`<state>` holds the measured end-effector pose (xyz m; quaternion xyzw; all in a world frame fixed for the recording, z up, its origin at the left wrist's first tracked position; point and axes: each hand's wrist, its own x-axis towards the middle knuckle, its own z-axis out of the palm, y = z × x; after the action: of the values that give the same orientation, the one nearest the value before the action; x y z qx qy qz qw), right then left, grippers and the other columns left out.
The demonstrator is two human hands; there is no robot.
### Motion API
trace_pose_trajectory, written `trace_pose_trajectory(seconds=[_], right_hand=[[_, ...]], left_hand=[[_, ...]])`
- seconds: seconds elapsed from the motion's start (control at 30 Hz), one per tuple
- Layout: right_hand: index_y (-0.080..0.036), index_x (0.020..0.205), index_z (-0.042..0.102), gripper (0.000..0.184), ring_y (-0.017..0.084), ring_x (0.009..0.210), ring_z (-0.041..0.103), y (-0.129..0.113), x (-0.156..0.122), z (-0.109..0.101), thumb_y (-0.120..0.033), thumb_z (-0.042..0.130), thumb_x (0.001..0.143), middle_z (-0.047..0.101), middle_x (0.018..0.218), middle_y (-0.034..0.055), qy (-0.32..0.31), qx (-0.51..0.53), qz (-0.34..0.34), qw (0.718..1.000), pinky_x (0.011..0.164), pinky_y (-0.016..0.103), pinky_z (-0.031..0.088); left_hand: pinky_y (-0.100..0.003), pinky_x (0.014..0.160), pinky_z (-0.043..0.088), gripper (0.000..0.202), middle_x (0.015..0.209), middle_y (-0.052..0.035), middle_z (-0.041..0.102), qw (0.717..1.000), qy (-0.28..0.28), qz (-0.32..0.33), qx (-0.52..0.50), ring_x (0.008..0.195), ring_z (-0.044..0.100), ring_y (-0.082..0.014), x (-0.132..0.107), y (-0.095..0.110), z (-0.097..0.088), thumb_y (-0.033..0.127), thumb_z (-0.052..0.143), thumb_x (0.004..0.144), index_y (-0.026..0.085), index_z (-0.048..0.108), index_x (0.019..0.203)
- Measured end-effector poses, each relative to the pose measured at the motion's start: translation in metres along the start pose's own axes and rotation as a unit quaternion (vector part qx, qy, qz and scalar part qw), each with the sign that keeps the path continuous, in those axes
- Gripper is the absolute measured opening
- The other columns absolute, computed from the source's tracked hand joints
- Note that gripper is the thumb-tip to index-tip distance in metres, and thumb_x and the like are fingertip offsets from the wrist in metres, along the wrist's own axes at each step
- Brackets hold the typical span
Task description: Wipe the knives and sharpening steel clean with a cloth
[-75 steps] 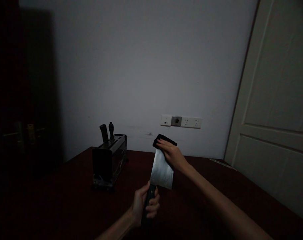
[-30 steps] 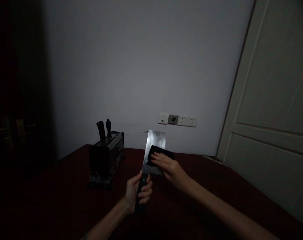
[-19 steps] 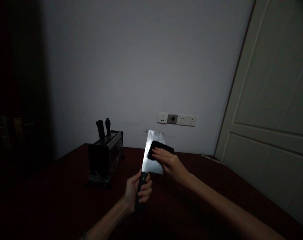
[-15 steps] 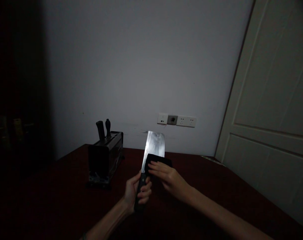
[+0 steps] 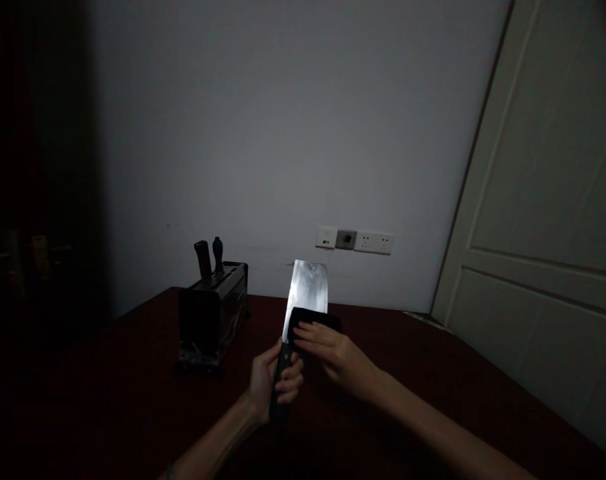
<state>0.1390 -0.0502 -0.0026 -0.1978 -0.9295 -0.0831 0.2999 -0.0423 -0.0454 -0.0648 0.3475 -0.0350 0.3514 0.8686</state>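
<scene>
My left hand (image 5: 270,383) is wrapped around the handle (image 5: 283,363) of a cleaver (image 5: 310,283), blade tilted up and away from me, lifted above the tabletop (image 5: 383,347). My right hand (image 5: 340,353) holds a black cloth (image 5: 310,314) flat on the blade's lower part, just above my left hand; right thumb hidden. Step looks like wiping the blade face; upper part is bare and shiny. Next stroke calls for a firm left grip, cloth kept flat, fingertips clear of the edge, which I judge is on the right hand's side. Knife block (image 5: 200,323), two handles sticking up, stands left of and beyond my left hand. Sockets (image 5: 374,242) on the wall (image 5: 263,147), beyond my right hand. Dim light; cloth folds unreadable.
</scene>
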Motion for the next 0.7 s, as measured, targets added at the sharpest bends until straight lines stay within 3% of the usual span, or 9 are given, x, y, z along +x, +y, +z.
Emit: trace_pose_trajectory(seconds=[0.1,0.27,0.33,0.43,0.6,0.7], right_hand=[[-0.022,0.126,0.045,0.053,0.016,0.125,0.037,0.008,0.002,-0.004,0.0,0.04,0.078,0.049,0.13,0.0055,0.004,-0.006,0.007,1.0,0.103,0.042,0.035],[-0.023,0.115,0.056,0.037,0.018,0.121,0.043,0.065,0.024,-0.041,-0.009,0.044,0.083,0.055,0.123,0.0072,0.109,-0.036,0.072,0.991,0.101,0.045,0.037],[-0.02,0.113,0.058,0.034,0.019,0.12,0.044,0.074,0.028,-0.045,-0.011,0.046,0.083,0.056,0.122,0.0089,0.128,-0.041,0.085,0.987,0.101,0.044,0.037],[-0.02,0.114,0.057,0.036,0.019,0.121,0.042,0.06,0.024,-0.031,-0.008,0.045,0.083,0.055,0.124,0.0087,0.119,-0.031,0.092,0.988,0.101,0.044,0.037],[-0.018,0.116,0.055,0.044,0.016,0.123,0.04,0.014,0.006,0.005,0.0,0.043,0.079,0.054,0.125,0.0081,0.011,0.034,0.047,0.998,0.102,0.04,0.037],[-0.017,0.118,0.054,0.046,0.015,0.124,0.039,0.01,0.004,0.002,0.002,0.042,0.077,0.052,0.127,0.0085,-0.016,0.048,0.032,0.998,0.102,0.04,0.037]], left_hand=[[-0.013,0.029,0.016,0.034,0.051,0.0066,0.029,1.0,0.003,-0.006,0.005,0.035,0.012,-0.0022,0.0,-0.001,0.0,0.046,0.041,0.084,0.014,0.045,0.072],[-0.013,0.028,0.016,0.033,0.05,0.0064,0.03,0.999,-0.002,-0.044,0.014,0.034,0.014,-0.0023,-0.001,-0.004,0.003,0.046,0.044,0.082,0.014,0.045,0.071],[-0.013,0.028,0.017,0.034,0.05,0.0064,0.03,0.999,0.0,-0.046,0.016,0.034,0.014,-0.0022,-0.001,-0.005,0.003,0.046,0.044,0.082,0.014,0.045,0.07],[-0.013,0.028,0.017,0.034,0.049,0.0065,0.03,0.999,-0.001,-0.039,0.013,0.034,0.013,-0.0022,0.0,-0.006,0.0,0.046,0.043,0.083,0.014,0.045,0.071],[-0.012,0.029,0.016,0.03,0.05,0.0072,0.028,1.0,0.011,-0.007,-0.021,0.035,0.011,-0.0017,0.002,-0.005,-0.008,0.041,0.044,0.083,0.013,0.045,0.073],[-0.012,0.029,0.016,0.03,0.051,0.0071,0.029,1.0,0.012,-0.004,-0.021,0.036,0.011,-0.0017,0.002,-0.006,-0.007,0.041,0.045,0.083,0.013,0.045,0.073]])
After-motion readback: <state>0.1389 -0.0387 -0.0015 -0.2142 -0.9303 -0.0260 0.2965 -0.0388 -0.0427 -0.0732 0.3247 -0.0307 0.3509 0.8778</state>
